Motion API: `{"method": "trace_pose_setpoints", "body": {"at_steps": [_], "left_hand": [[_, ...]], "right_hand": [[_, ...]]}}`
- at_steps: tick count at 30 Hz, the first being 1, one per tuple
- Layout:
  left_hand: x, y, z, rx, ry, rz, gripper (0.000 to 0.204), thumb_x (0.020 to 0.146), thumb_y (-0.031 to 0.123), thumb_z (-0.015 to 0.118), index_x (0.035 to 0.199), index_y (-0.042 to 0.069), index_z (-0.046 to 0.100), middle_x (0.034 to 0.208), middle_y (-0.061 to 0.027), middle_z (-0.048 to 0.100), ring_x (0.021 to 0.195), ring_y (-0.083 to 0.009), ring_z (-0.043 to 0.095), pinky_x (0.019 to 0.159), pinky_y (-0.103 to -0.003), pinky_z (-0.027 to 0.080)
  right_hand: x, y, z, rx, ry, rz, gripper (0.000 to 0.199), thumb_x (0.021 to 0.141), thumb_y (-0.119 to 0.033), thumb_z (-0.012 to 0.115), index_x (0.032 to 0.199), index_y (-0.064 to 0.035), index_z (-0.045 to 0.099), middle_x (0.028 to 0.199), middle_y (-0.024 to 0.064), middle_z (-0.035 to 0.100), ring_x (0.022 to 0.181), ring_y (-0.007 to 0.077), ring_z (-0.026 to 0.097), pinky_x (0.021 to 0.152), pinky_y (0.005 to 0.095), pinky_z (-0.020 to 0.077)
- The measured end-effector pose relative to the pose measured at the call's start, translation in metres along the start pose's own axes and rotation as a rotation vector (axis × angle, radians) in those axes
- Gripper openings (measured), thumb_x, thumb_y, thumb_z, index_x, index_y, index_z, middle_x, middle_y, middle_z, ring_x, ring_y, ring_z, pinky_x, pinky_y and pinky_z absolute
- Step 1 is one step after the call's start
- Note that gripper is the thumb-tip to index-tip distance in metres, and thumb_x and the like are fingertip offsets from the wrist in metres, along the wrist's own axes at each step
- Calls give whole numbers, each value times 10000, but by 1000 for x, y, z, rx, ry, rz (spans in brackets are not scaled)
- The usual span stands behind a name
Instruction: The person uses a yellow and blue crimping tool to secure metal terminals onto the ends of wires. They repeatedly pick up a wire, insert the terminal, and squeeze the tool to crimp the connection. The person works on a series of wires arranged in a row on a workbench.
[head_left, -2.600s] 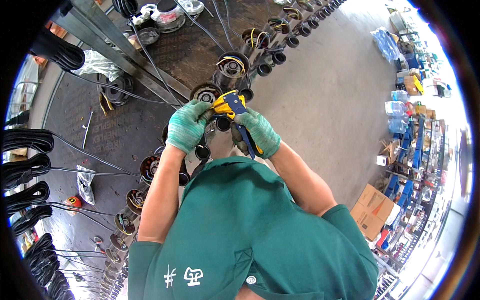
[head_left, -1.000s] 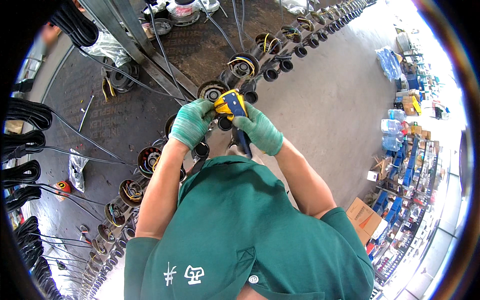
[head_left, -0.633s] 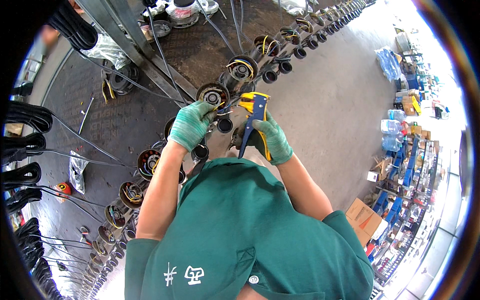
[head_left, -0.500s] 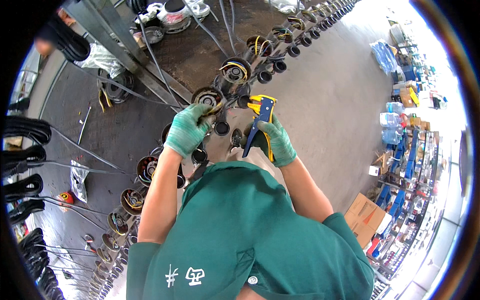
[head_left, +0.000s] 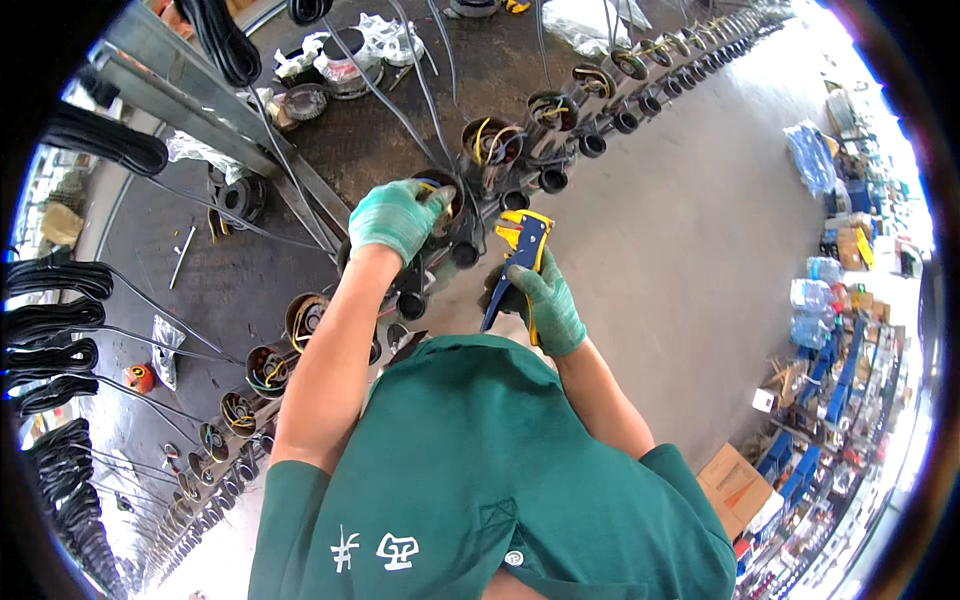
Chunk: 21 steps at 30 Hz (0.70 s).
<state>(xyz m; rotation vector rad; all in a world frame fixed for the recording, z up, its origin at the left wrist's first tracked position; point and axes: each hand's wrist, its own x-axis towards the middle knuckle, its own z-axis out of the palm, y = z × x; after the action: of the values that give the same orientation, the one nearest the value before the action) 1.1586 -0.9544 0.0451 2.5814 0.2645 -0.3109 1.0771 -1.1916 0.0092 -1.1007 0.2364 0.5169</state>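
My left hand (head_left: 395,222), in a green glove, reaches over a round dark metal housing (head_left: 456,207). Its fingers are closed together at the housing's rim; a blue and a yellow wire show beside them, but whether they grip a wire is hidden. In my right hand (head_left: 545,300), also gloved in green, is a wire stripper (head_left: 530,245) with blue and yellow handles. It is held upright, jaws upward, just right of the row and apart from the housing. Just beyond my left hand, another housing (head_left: 492,143) has yellow wires arching out of it.
Similar housings (head_left: 264,370) with short black tubes form a long diagonal row along the dark table's (head_left: 280,240) edge. Coiled black cables (head_left: 60,325) hang at the left, near a metal frame (head_left: 210,100). Crowded shelves and a cardboard box (head_left: 735,488) stand at the right.
My left hand has moved farther over the row, its fingers now at a housing with blue and yellow wires. My right hand still holds the wire stripper. The whole view has shifted.
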Motion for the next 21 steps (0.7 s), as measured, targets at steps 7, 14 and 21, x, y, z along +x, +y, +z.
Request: {"method": "trace_pose_setpoints", "body": {"at_steps": [7, 14, 21], "left_hand": [[5, 17, 39, -91, 251, -62, 364, 921, 410, 765, 1074, 80, 789, 996, -182, 776, 924, -385, 732, 835, -443, 565], [-14, 13, 68, -638, 268, 0, 285, 971, 93, 733, 1236, -11, 721, 1051, -145, 781, 902, -140, 718, 814, -309, 576], [-22, 19, 68, -579, 256, 117, 219, 977, 51, 731, 1191, 3, 730, 1010, -108, 765, 862, -160, 687, 829, -313, 554]], "right_hand": [[42, -39, -60, -4, -150, 104, 613, 974, -210, 689, 1502, -86, 404, 1065, 137, 680, 888, 293, 734, 825, 468, 643], [73, -51, -80, -57, -287, 142, 617, 969, -164, 679, 1509, -83, 392, 1108, 142, 683, 915, 278, 740, 853, 468, 645], [78, -61, -65, -65, -345, 233, 649, 972, -124, 660, 1559, -98, 385, 1139, 136, 682, 1017, 274, 727, 877, 484, 645]]}}
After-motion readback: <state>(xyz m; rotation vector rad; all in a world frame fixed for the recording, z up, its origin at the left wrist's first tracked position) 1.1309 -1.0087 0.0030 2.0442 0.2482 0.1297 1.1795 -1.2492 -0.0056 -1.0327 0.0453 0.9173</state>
